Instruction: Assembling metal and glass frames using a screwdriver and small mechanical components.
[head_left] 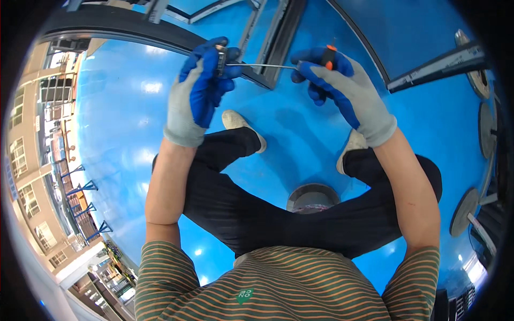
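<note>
Both my hands wear grey gloves with blue-coated palms and fingers. My left hand (201,85) is closed around a small dark piece with a silvery part (220,60), mostly hidden by the fingers. From it a thin straight metal rod (262,65) runs across to the fingertips of my right hand (340,80). That hand is curled around a tool with a black and orange handle (330,56), which sticks up past the glove. Whether the rod belongs to this tool is hidden. Beyond the hands lies a dark metal frame (276,53), its corner just between them.
Another frame piece (428,69) extends at the upper right. Round weight-like discs (463,213) line the right side. I sit low on a round stool-like thing (313,196), legs apart, over a glossy blue floor (120,107). Blue stands (83,187) are far left.
</note>
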`<action>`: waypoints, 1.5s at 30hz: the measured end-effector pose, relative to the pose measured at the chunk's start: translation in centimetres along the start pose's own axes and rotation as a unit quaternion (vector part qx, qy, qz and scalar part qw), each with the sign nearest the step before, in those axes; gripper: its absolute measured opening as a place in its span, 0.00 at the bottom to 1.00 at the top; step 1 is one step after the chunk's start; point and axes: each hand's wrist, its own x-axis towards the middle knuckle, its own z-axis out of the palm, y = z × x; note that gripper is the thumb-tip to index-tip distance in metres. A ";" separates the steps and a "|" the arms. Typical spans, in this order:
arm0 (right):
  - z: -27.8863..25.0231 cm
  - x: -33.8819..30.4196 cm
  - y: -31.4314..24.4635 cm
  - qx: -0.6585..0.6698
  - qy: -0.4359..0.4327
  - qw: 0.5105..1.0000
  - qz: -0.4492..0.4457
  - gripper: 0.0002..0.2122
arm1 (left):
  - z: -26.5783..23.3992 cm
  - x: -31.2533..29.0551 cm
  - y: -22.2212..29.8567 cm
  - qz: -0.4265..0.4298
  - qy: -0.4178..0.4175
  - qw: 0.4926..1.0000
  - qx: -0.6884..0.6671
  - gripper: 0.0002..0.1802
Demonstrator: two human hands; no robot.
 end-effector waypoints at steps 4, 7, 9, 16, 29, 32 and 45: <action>-0.3 -0.3 0.5 0.023 0.055 0.998 0.034 0.18 | -0.2 0.6 -0.8 -0.017 -0.054 0.991 -0.118 0.22; -0.2 -0.2 0.4 0.031 0.044 0.998 0.034 0.18 | -0.3 0.3 -1.1 -0.006 -0.062 0.989 -0.137 0.22; -0.1 -0.1 0.2 0.039 0.042 0.998 0.039 0.17 | -0.4 0.2 -1.1 -0.003 -0.075 0.985 -0.157 0.22; 0.5 -0.4 -0.2 0.050 0.052 0.997 0.039 0.16 | 0.5 -0.2 -1.0 -0.017 -0.046 0.981 -0.185 0.23; 2.7 -1.7 0.3 0.093 0.108 0.988 0.065 0.15 | 1.6 -0.6 -1.9 -0.023 -0.032 0.979 -0.201 0.21; 3.2 -2.1 -0.1 0.052 0.119 0.991 0.042 0.15 | 1.1 -0.4 -2.2 -0.016 -0.051 0.975 -0.217 0.21; 4.3 -2.7 -0.6 -0.070 0.143 0.986 -0.057 0.16 | 0.3 0.0 -3.1 0.010 -0.062 0.968 -0.242 0.22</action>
